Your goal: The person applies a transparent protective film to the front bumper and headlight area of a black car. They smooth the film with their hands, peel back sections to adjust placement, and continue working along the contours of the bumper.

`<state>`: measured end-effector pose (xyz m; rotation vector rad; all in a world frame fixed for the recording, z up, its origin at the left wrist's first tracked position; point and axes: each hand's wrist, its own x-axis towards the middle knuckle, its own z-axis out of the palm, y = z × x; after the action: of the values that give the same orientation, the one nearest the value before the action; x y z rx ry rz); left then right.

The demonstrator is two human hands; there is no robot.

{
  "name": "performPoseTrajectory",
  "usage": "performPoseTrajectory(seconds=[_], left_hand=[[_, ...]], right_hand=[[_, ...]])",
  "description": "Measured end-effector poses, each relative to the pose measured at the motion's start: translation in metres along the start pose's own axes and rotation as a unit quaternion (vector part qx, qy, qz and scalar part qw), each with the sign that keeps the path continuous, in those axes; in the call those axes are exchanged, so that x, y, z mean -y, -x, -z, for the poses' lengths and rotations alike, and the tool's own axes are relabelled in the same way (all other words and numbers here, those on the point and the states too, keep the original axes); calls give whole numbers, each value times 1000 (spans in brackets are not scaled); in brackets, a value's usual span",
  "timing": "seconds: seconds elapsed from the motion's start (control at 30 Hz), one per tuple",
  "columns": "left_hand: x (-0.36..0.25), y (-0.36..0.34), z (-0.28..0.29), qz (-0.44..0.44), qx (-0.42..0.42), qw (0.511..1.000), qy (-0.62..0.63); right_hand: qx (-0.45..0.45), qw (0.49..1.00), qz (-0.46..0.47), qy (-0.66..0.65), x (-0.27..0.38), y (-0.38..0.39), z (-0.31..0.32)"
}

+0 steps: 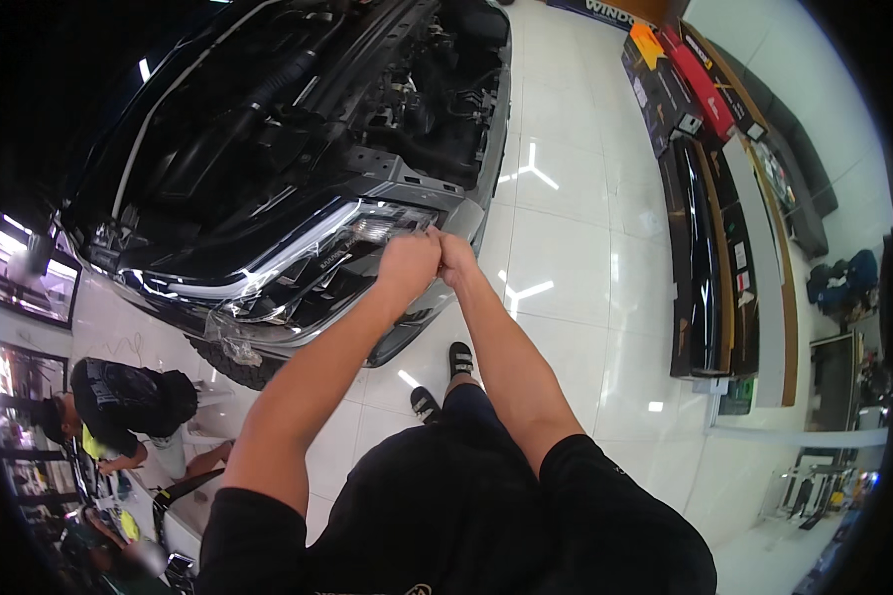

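My left hand (410, 260) and my right hand (455, 257) meet at the end of a car headlight (379, 228), their fingers curled together. Whatever is pinched between them is too small or too hidden to name. The headlight has a bright white light strip and a dark lower housing. It sits in the front of a dark car (268, 253) whose engine bay (417, 99) lies exposed. Crumpled clear plastic film (233, 337) clings below the headlight's other end, above a tyre (230, 365).
White glossy tiles (566, 198) surround my sandalled feet (446, 382). Long boxes (700, 258) line the right wall, beside a grey sofa (799, 169). At the lower left, a person in dark clothes (129, 397) bends over some work. Another worker (109, 545) is partly visible below.
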<state>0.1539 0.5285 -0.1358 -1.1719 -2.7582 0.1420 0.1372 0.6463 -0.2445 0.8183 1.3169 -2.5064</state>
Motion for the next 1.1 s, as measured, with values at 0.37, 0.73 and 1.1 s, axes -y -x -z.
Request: performPoseTrajectory(seconds=[0.37, 0.73, 1.1], left_hand=[[-17, 23, -41, 354, 169, 735, 553], [-16, -33, -66, 484, -48, 577, 656], [-24, -6, -44, 430, -37, 809, 399]], right_hand=[[46, 994, 21, 94, 17, 14, 8], [124, 988, -95, 17, 24, 29, 20], [134, 977, -164, 4, 18, 52, 9]])
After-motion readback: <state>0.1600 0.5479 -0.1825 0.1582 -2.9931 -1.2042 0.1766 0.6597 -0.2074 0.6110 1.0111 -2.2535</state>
